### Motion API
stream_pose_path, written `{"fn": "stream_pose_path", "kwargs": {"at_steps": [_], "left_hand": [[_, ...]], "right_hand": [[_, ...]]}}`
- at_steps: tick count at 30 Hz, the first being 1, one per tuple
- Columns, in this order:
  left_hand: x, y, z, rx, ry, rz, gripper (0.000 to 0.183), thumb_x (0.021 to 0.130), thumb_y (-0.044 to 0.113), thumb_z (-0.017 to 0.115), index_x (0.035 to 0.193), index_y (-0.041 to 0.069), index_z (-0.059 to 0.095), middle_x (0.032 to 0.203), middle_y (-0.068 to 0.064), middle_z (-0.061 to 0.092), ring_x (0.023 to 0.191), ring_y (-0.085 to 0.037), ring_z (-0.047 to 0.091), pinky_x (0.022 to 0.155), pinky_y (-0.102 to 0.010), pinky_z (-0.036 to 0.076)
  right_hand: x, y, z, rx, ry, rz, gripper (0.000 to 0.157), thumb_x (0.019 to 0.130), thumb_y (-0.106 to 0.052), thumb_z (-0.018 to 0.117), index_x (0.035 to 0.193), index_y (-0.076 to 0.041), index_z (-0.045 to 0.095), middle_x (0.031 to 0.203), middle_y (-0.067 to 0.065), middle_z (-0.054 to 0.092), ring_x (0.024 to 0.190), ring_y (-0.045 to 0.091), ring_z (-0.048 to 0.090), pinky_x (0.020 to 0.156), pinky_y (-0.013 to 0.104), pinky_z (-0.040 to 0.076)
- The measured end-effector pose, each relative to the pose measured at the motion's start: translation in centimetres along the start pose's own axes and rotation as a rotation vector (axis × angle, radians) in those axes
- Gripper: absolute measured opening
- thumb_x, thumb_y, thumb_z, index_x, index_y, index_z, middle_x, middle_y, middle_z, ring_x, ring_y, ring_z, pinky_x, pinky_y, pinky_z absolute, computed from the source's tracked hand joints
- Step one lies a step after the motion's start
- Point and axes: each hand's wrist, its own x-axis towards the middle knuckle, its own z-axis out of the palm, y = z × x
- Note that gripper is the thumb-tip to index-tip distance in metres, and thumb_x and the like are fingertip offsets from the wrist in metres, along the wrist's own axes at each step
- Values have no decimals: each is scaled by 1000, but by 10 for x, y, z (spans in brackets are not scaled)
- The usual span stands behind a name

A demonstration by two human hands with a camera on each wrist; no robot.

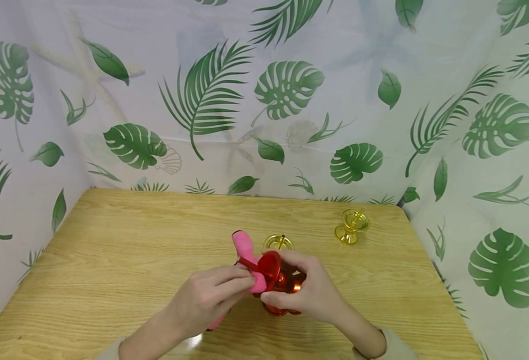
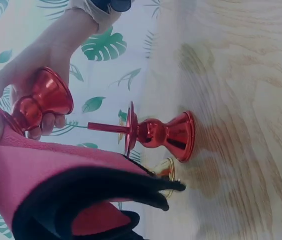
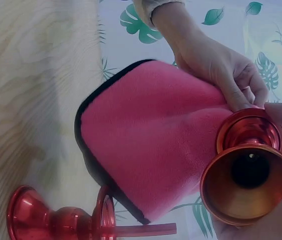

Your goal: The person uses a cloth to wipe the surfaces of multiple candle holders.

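My right hand (image 1: pixel 314 287) holds a shiny red metal candle holder (image 1: pixel 271 269) by its waist, tilted so its dish and spike face left. In the right wrist view the hollow base of this candle holder (image 3: pixel 245 202) faces the camera. My left hand (image 1: pixel 212 295) pinches a pink cloth (image 3: pixel 150 135) with black edging and presses it to the dish; the cloth's lower part hangs down. A second red candle holder (image 2: pixel 153 132) stands upright on the table just beyond, mostly hidden by my right hand in the head view.
Behind the hands a gold candle holder (image 1: pixel 279 243) stands on the wooden table (image 1: pixel 134 250). Another gold candle holder (image 1: pixel 352 227) is near the table's back right corner. A white leaf-patterned sheet (image 1: pixel 228 165) encloses the back and sides.
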Motion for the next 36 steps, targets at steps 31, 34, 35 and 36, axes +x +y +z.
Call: {"fn": "stream_pose_path", "kwargs": {"at_steps": [31, 34, 35, 36], "left_hand": [[10, 3, -11, -9, 166, -137, 27, 108, 23, 60, 100, 5, 78, 87, -5, 77, 71, -13, 76, 68, -15, 62], [9, 2, -14, -9, 162, -149, 29, 107, 25, 59, 100, 5, 78, 87, -6, 77, 70, -13, 75, 67, -15, 62], [9, 2, -14, -10, 161, -150, 29, 107, 25, 59, 101, 5, 78, 87, -6, 77, 70, -13, 75, 67, -15, 62], [9, 1, -14, -10, 161, -148, 29, 107, 25, 59, 101, 5, 78, 87, -6, 77, 70, -13, 75, 67, -15, 62]], "right_hand": [[-4, 12, 15, -691, 399, -393, 73, 69, -36, 94, 131, -5, 71, 105, 5, 74, 91, 18, 68, 74, 37, 65], [-5, 13, 14, -683, 397, -387, 73, 69, -37, 94, 130, -5, 71, 105, 5, 74, 92, 19, 68, 74, 37, 65], [-5, 13, 14, -684, 398, -385, 73, 69, -37, 94, 130, -5, 71, 105, 5, 74, 91, 19, 68, 74, 37, 65], [-5, 13, 15, -684, 399, -386, 72, 69, -38, 94, 130, -6, 71, 104, 4, 74, 91, 19, 68, 73, 37, 64]]}}
